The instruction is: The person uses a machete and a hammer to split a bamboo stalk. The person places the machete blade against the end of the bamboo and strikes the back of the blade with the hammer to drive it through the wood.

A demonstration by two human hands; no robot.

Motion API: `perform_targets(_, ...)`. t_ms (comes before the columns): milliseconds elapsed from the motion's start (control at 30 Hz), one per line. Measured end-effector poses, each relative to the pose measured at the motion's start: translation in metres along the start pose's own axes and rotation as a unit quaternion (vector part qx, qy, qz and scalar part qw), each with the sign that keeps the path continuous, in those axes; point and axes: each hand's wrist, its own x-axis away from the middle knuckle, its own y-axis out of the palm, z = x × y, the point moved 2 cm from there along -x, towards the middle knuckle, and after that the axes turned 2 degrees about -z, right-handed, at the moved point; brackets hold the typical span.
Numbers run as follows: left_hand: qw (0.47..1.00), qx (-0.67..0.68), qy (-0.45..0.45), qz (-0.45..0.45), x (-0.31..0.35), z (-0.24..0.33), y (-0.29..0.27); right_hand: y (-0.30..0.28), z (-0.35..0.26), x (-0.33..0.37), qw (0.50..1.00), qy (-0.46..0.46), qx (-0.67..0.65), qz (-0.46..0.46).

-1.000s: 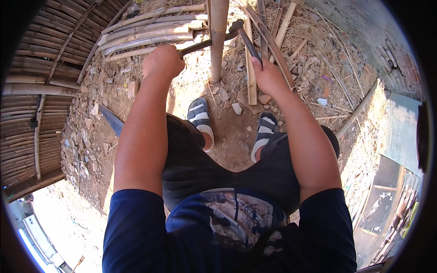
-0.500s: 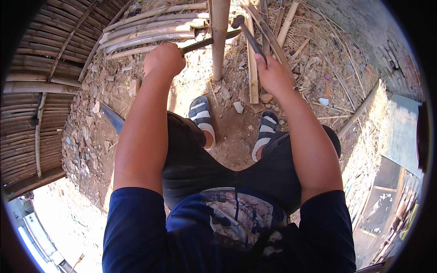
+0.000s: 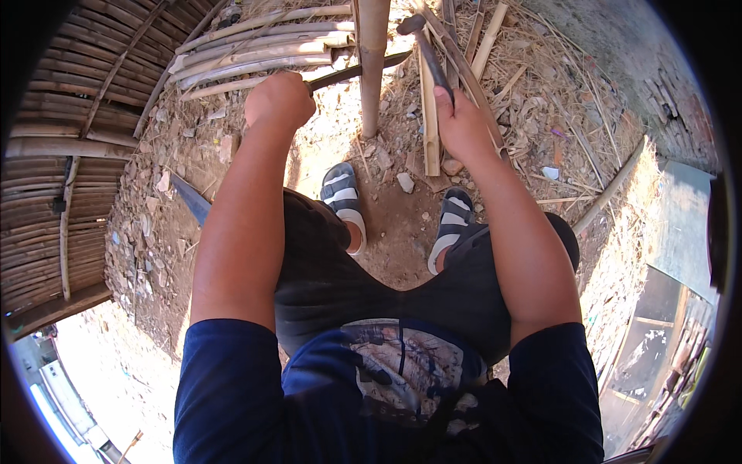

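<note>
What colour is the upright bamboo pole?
The bamboo pole is light tan-brown, showing best in the head view.

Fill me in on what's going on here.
A person's left hand grips a long-bladed knife, its blade crossing an upright bamboo pole and its tip showing on the far side. The pole hides the blade's middle, so how deep it sits can't be told. The right hand holds a hammer, its head near the blade tip but not touching it. More bamboo poles lie to the left, and split bamboo lies to the right.
</note>
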Motion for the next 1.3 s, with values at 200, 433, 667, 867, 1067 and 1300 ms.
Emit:
perform_targets(200, 1.000, -0.002, -0.002, 0.005, 0.004, -0.005, -0.002, -0.004, -0.002, -0.011, 0.997, 0.023, -0.043, -0.052)
perform_targets(433, 1.000, 0.001, -0.005, 0.000, 0.002, 0.001, -0.004, -0.039, -0.021, -0.008, 0.958, -0.022, -0.261, 0.115)
perform_targets(667, 1.000, 0.006, -0.019, -0.016, 0.005, -0.001, -0.004, 0.012, 0.008, -0.007, 0.995, 0.047, 0.016, -0.091)
perform_targets(867, 0.999, 0.012, -0.025, -0.020, 0.002, -0.006, -0.002, -0.023, -0.016, -0.017, 0.972, -0.041, -0.226, 0.046)
perform_targets(1067, 1.000, -0.001, -0.009, -0.008, 0.007, 0.002, -0.010, 0.012, 0.006, 0.002, 0.999, -0.023, -0.031, 0.009)
perform_targets(1300, 0.999, -0.006, -0.030, -0.023, 0.005, -0.009, -0.002, -0.007, -0.012, -0.012, 0.996, 0.013, -0.074, -0.037)
